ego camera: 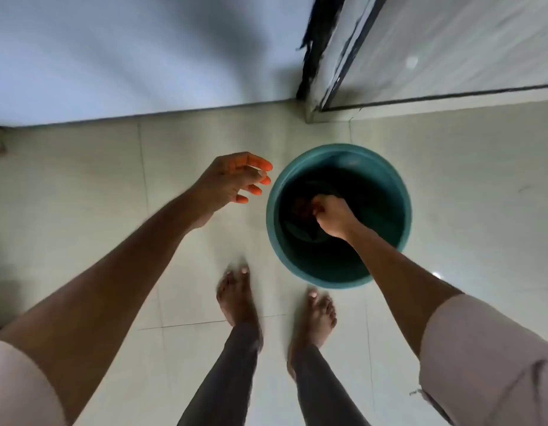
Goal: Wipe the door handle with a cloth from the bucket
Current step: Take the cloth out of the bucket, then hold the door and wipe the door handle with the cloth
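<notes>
A teal plastic bucket (386,176) stands on the tiled floor just ahead of my feet. My right hand (334,216) reaches down inside it, fingers closed on a dark cloth (302,210) lying at the bottom. My left hand (232,179) hovers outside the bucket's left rim, fingers spread and holding nothing. No door handle shows in this view.
My bare feet (236,296) stand on pale floor tiles right behind the bucket. A white wall runs along the far side. At the upper right, a dark door frame (315,56) and a glass panel (451,47) meet the floor.
</notes>
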